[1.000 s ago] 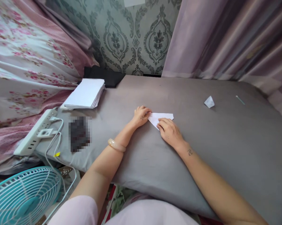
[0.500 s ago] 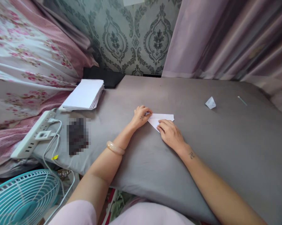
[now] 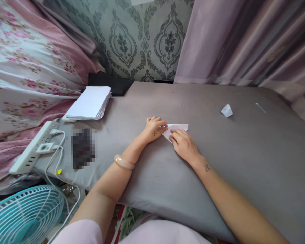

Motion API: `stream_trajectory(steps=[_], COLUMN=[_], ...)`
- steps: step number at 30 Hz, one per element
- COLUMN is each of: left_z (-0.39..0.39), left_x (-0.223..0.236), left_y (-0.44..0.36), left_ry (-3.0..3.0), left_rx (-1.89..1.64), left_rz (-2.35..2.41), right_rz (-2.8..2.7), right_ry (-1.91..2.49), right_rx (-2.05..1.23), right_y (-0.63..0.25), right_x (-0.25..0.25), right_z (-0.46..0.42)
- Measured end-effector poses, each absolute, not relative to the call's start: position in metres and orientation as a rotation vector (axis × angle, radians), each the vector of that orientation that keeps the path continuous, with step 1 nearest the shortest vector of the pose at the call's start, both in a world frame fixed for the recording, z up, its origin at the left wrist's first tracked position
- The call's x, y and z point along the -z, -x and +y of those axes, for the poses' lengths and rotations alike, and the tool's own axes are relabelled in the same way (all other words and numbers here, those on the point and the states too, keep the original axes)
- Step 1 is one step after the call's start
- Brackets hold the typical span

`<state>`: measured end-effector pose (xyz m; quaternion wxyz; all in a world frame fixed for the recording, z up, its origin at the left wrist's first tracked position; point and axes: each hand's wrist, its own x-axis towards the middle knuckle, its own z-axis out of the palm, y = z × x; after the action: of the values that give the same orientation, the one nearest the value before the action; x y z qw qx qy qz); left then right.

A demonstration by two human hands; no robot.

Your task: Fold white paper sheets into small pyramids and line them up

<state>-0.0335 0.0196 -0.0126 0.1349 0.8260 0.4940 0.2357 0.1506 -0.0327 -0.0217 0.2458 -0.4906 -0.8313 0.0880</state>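
Observation:
A folded piece of white paper (image 3: 178, 127) lies on the grey cloth-covered surface, its upper edge running straight and its lower part narrowing to a point. My left hand (image 3: 154, 128) pinches the paper's left corner between thumb and forefinger. From the lower right, my right hand (image 3: 183, 142) presses its bent fingertips onto the sheet and hides part of it. Farther right stands a small folded white paper shape (image 3: 226, 110), apart from both hands.
A stack of white paper (image 3: 90, 102) lies at the left, near a black folded item (image 3: 111, 83). A power strip (image 3: 35, 149) with cables and a blue fan (image 3: 27, 213) are at the left edge. A thin stick (image 3: 261, 107) lies far right. Curtains flank the wall.
My left hand has shifted slightly right along the paper, now covering more of its left corner. The right hand stays nearly in place on the sheet. The view has turned slightly.

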Motion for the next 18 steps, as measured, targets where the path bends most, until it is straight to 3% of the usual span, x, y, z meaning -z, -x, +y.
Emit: stream_trajectory(steps=[13,18], left_z=[0.0210,0.0178], left_x=[0.0159,0.0128], left_y=[0.0351,0.0378], left_ry=[-2.512,-2.724], left_rx=[-0.502,-0.424], left_rz=[1.336,1.243], right_rz=[-2.243,-2.134], right_ry=[1.388,1.473], right_rx=[-0.257,0.064], right_y=[-0.1529,-0.1537], right_x=[0.0204,0.0150], right_z=[-0.0324,-0.0313])
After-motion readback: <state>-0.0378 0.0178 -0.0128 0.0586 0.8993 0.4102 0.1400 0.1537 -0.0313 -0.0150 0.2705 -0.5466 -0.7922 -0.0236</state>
